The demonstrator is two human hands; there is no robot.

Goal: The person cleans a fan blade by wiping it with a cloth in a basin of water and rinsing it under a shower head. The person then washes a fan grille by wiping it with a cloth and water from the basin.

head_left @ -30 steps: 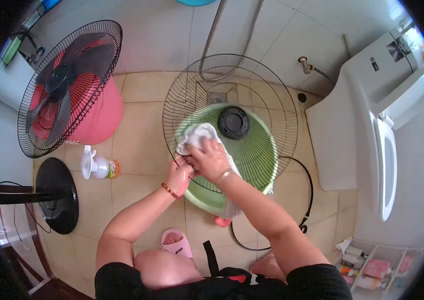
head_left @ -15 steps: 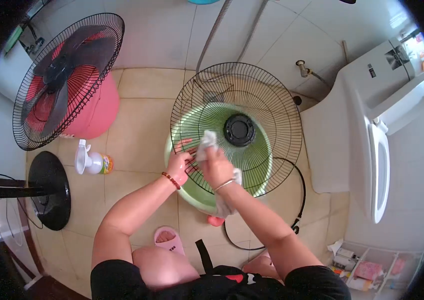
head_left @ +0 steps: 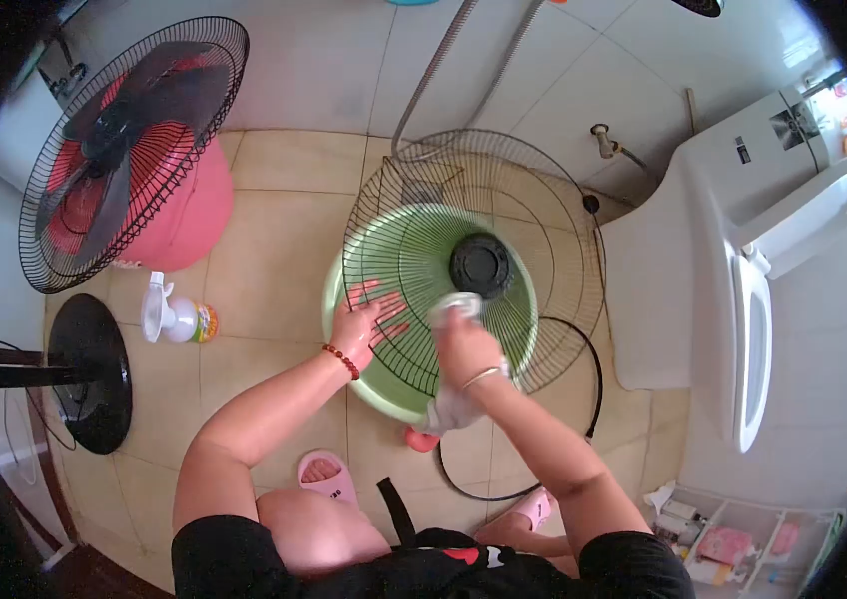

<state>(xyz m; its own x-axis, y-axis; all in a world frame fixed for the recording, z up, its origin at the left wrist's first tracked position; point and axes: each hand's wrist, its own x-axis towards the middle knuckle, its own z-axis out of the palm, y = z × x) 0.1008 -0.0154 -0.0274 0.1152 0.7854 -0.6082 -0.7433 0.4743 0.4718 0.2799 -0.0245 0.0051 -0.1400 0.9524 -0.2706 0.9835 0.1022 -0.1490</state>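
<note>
A black wire fan grille (head_left: 413, 250) with a dark round centre (head_left: 480, 266) lies over a light green basin (head_left: 335, 299). My left hand (head_left: 365, 321) is at the grille's left side, its fingers spread against the wires. Whether the fingers lie over or under every wire is hard to tell. My right hand (head_left: 468, 351) is closed on a whitish cloth (head_left: 455, 412), bunched at the fingers and hanging below the palm. This hand is over the grille, just below its centre, and is blurred by motion.
A fan head with dark blades (head_left: 109, 140) leans on a pink bucket (head_left: 199, 215) at left. Near it are a spray bottle (head_left: 179, 319) and a round black fan base (head_left: 94, 374). A toilet (head_left: 658, 270) stands at right. A black hose or cord (head_left: 599, 384) curves across the floor.
My right hand has moved right and slightly down with the cloth, away from my left hand. The fingers of my left hand have spread out more against the grille.
</note>
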